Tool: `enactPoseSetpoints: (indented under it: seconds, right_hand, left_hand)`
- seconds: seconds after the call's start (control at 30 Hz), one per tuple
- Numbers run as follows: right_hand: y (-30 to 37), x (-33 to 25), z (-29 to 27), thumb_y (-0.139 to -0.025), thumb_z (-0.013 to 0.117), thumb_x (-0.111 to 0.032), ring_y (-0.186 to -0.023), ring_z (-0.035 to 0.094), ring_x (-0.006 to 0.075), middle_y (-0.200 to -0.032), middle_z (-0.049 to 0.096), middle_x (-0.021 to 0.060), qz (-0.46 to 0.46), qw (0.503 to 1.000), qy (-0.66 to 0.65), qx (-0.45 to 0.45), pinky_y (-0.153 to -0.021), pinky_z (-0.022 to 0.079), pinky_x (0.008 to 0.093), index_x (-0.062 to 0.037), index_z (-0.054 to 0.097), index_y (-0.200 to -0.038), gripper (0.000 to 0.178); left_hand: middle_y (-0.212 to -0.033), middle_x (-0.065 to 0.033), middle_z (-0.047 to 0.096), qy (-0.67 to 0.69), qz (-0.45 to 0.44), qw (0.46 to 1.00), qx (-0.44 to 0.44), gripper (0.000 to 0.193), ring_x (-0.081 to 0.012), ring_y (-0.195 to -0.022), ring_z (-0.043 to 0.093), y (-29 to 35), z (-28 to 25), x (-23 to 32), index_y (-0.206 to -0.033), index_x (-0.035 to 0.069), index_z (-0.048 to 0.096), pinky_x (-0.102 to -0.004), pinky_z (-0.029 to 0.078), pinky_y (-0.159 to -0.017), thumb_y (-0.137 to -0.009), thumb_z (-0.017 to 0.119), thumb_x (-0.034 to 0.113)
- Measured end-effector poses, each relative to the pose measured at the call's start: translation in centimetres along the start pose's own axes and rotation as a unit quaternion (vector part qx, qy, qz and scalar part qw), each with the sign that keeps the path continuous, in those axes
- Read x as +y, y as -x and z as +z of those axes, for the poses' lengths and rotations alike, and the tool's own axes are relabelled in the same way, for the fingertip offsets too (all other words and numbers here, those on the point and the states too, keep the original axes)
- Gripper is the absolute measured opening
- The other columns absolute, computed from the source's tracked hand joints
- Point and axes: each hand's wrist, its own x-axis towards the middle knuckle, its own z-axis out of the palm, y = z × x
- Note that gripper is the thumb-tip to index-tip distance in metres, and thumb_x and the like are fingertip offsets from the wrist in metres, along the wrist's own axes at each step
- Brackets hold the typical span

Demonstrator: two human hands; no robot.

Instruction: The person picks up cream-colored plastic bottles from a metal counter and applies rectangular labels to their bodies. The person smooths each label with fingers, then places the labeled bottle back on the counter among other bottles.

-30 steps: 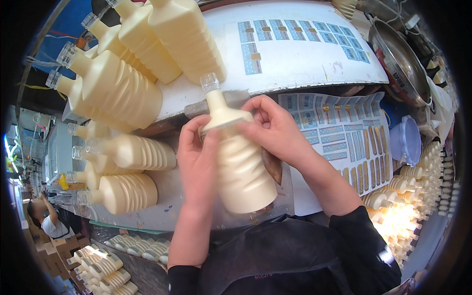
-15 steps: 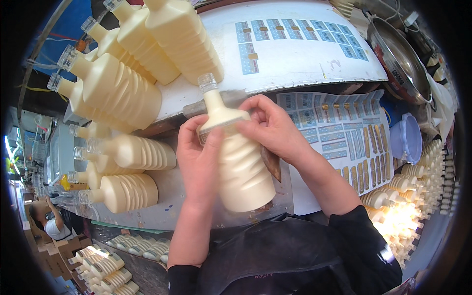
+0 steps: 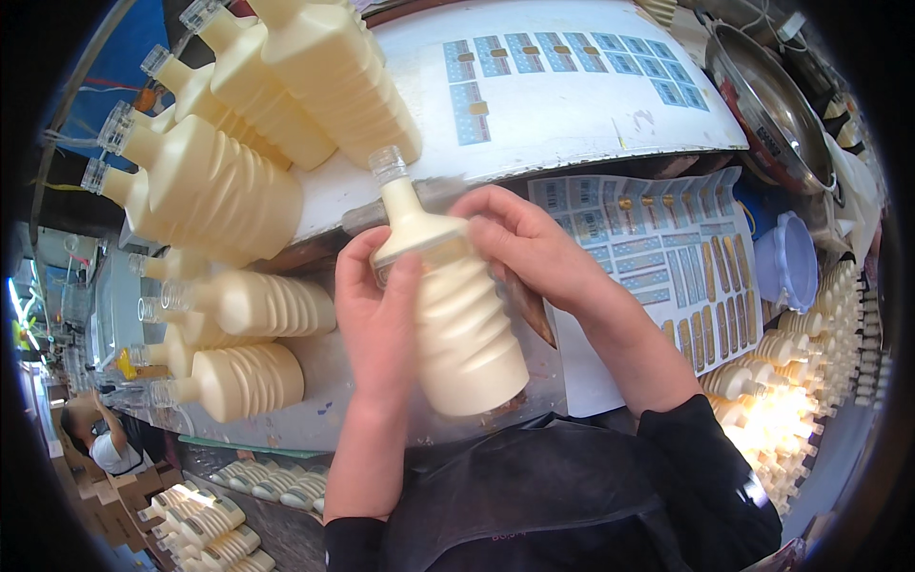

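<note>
A cream ribbed bottle [image 3: 467, 334] with a clear threaded neck leans upright in front of me, its neck pointing away. My left hand [image 3: 374, 319] grips its left shoulder, thumb on the front and fingers behind. Across the front of the shoulder runs a narrow pale strip [image 3: 429, 250], apparently a label. My right hand [image 3: 536, 246] is at the right shoulder, fingers curled and thumb bent against the bottle's edge; the fingertips are partly hidden. Beside the bottle, under my right hand, juts a pointed brown piece [image 3: 534, 313], possibly wood.
Several cream bottles [image 3: 224, 186] stand at the far left, and more [image 3: 272, 303] below them. Label sheets [image 3: 658, 276] lie at right; loose blue labels [image 3: 524, 52] sit on the white board. A metal pan [image 3: 767, 105] and lavender bucket [image 3: 786, 262] are far right. A person [image 3: 114, 439] is at lower left.
My right thumb has slid from the bottle's front to its right edge. The left hand keeps its hold. The whole view has shifted slightly.
</note>
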Motion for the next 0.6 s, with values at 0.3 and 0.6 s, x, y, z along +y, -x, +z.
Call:
enactPoseSetpoints:
  seconds: [0.3, 0.6]
  right_hand:
    - [-0.3, 0.73, 0.15, -0.1, 0.067, -0.016, -0.078, 0.059, 0.0023, -0.087, 0.064, -0.0023, -0.016, 0.999, 0.04, 0.008, -0.067, 0.047, 0.0191, -0.0046, 0.059, -0.122, 0.025]
    - [-0.34, 0.8, 0.18, -0.1, 0.069, -0.019, -0.078, 0.06, 0.0031, -0.088, 0.065, -0.002, -0.017, 0.999, 0.035, 0.013, -0.068, 0.048, 0.0202, -0.0046, 0.059, -0.121, 0.027]
  left_hand:
    - [-0.123, -0.0092, 0.06, 0.007, -0.001, 1.0, -0.007, 0.034, -0.0136, -0.109, 0.058, 0.01, -0.24, -0.16, -0.129, 0.001, 0.054, -0.0303, 0.05, -0.096, -0.099, 0.068, 0.007]
    - [-0.124, -0.0098, 0.06, -0.001, -0.003, 1.0, -0.004, 0.035, -0.0141, -0.11, 0.058, 0.02, -0.21, -0.02, -0.129, 0.001, 0.054, -0.0303, 0.049, -0.098, -0.099, 0.07, 0.007]
